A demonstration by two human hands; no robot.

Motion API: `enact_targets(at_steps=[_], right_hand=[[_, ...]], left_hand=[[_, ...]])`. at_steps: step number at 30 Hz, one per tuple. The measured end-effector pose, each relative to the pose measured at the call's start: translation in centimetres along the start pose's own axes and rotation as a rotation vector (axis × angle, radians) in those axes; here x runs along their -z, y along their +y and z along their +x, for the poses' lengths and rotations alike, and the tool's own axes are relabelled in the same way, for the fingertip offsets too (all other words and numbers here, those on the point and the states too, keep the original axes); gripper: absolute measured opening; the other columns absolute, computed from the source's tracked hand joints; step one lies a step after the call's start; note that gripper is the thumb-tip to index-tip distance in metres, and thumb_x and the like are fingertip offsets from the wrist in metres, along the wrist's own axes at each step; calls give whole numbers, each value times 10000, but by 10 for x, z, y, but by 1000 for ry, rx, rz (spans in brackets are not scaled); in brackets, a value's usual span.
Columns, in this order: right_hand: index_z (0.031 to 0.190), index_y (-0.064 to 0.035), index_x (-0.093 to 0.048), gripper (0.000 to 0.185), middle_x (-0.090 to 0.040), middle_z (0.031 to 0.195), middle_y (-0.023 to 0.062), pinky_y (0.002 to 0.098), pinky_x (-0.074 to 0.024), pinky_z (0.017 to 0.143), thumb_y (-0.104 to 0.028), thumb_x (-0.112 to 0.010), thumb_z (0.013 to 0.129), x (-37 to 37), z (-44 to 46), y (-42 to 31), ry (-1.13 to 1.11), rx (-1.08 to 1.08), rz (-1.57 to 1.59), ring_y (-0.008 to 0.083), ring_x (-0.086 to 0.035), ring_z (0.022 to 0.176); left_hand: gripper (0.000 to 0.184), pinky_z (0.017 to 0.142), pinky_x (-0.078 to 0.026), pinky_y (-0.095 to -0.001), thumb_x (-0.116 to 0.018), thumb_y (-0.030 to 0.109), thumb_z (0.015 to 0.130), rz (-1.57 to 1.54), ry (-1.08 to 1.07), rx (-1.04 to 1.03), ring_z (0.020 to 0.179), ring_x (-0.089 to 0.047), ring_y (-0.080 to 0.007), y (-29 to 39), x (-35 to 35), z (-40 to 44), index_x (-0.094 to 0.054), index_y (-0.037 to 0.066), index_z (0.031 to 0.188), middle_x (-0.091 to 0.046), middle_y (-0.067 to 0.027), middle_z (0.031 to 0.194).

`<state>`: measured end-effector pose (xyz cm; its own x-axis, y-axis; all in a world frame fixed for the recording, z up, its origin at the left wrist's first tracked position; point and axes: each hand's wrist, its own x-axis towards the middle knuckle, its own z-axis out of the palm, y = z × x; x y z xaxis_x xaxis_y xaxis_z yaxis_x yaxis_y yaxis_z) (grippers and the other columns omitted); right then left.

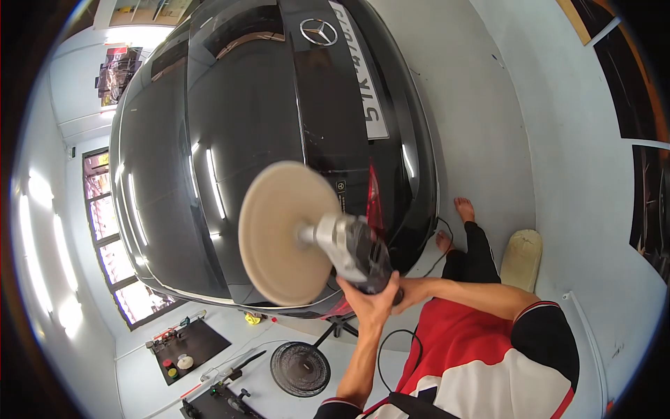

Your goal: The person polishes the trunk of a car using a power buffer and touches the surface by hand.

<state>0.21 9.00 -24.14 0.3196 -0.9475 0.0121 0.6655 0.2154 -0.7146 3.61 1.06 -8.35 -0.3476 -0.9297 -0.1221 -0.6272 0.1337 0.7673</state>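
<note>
I hold a black and silver rotary polisher (364,253) in front of the car's rear. Its round beige pad (279,234) is blurred at the edge. Whether the pad touches the paint, I cannot tell. My left hand (370,300) is wrapped round the polisher's dark body. Behind it, my right hand (413,289) grips the rear end, its fingers partly hidden. The glossy black car (251,112) fills the upper part of the view, with a star badge (318,32), a white number plate (363,77) and a red tail light (375,192).
A dark cord (380,356) loops near my body, and another cable (447,234) lies by my feet. A round black stool or fan (300,368) stands beside the car. Dark mats (199,349) hold tools and small containers. A pale padded object (521,262) rests by the wall.
</note>
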Motion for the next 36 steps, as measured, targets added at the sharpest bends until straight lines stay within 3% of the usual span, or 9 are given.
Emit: enact_targets(at_steps=[5,10,14,19,21,25,27,31,36], right_hand=[[975,-10,-636,358,-635,869,23,301,-495,745,-99,-792,666,9,9,-53,5,-113,-2,143,-592,848],[995,-28,-638,341,-638,876,6,302,-499,781,-46,-770,681,-16,-6,27,-72,-46,71,143,-601,853],[979,-38,-646,334,-657,896,8,308,-508,778,-34,-769,668,-11,-14,18,-109,-45,66,140,-620,859],[988,-28,-656,335,-671,922,33,314,-516,792,-75,-787,684,26,4,-44,-17,-17,22,149,-631,881],[990,-31,-662,322,-675,934,39,312,-515,794,-91,-791,701,31,3,-72,-58,-132,46,149,-630,893],[1205,28,-645,540,-710,1098,90,334,-525,901,-136,-864,740,23,-1,-22,-120,-177,-22,182,-633,1034],[981,-34,-659,327,-670,911,32,307,-516,769,-64,-793,684,8,-13,3,-25,-21,7,149,-630,867],[966,-31,-657,328,-661,897,27,303,-519,751,-45,-787,665,5,-27,-18,-96,-165,42,143,-625,843],[961,-35,-670,297,-679,921,26,305,-516,783,-61,-778,685,43,-6,-69,-35,-41,31,144,-633,878]], left_hand=[[921,992,-460,-407,-927,219,647,72,-42,-4,1100,-591,-301,16,-7,25,-404,-79,1344,-593,-228,1190],[958,1025,-434,-422,-927,216,650,130,2,26,1147,-565,-304,-10,8,-28,-365,-93,1361,-562,-228,1232],[986,1059,-398,-423,-925,214,659,-56,21,89,1214,-512,-299,-11,4,-33,-324,-87,1380,-506,-212,1292],[962,1017,-436,-411,-931,229,651,65,-16,31,1142,-568,-309,31,-22,30,-370,-115,1354,-569,-235,1226],[966,1013,-443,-410,-933,238,647,76,-27,23,1132,-580,-320,42,-25,43,-378,-124,1351,-581,-244,1214],[1003,1030,-439,-412,-938,256,638,121,2,58,1157,-582,-342,21,-20,19,-373,-133,1370,-584,-262,1229],[1001,1079,-391,-431,-931,261,648,117,30,36,1224,-527,-350,7,-13,-8,-359,-124,1374,-518,-258,1312],[1009,1083,-385,-435,-933,268,658,10,28,94,1228,-521,-349,19,-17,-16,-348,-129,1377,-508,-257,1321],[969,1029,-440,-401,-919,253,679,99,-45,36,1158,-592,-346,56,-42,45,-371,-137,1376,-588,-295,1229]])
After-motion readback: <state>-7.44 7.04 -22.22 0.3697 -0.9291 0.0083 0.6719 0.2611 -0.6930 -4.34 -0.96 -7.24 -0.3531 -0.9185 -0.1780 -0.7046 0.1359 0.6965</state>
